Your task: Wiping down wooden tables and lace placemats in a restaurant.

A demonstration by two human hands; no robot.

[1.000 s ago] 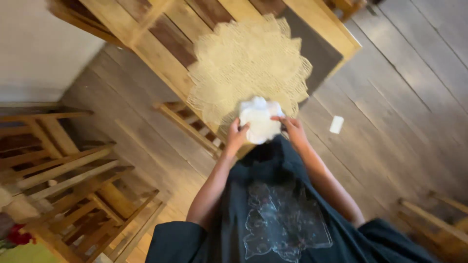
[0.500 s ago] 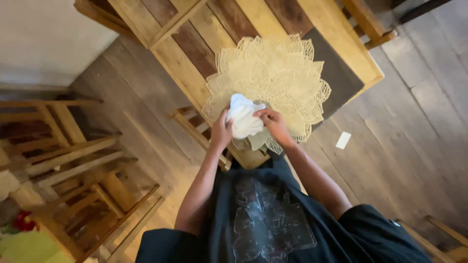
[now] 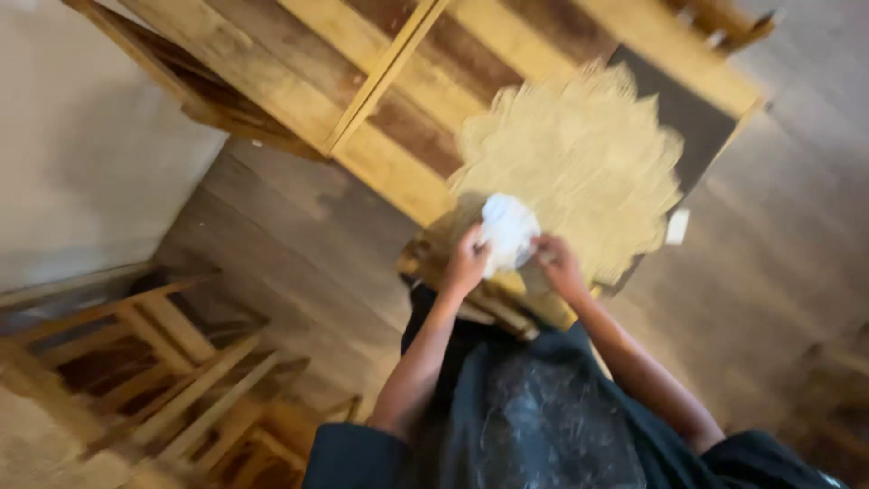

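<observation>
The person stood at the near corner of the wooden surface (image 3: 299, 95), both hands up on a white cloth (image 3: 507, 231) bunched into a loose wad. It sat at the near edge of a cream lace doily (image 3: 588, 154), which was spread over the planks and partly over a dark mat (image 3: 692, 113). The left hand (image 3: 466, 263) had its fingers closed on the cloth's left side; the right hand (image 3: 559, 264) pinched the lower right edge. The picture was smeared by motion, so I could not tell exactly how the fingertips lay.

The cloth looked soft, light and limp, the sort of thing that would crumple and sag wherever it was not gripped. A gathered handful or a pinch at a fold seemed the sensible hold. The doily looked thin and openwork, likely to drag along if the wad pressed on it.

A small pale scrap (image 3: 676, 226) lay on the floorboards, and wooden chairs (image 3: 172, 362) stood off to the left.
</observation>
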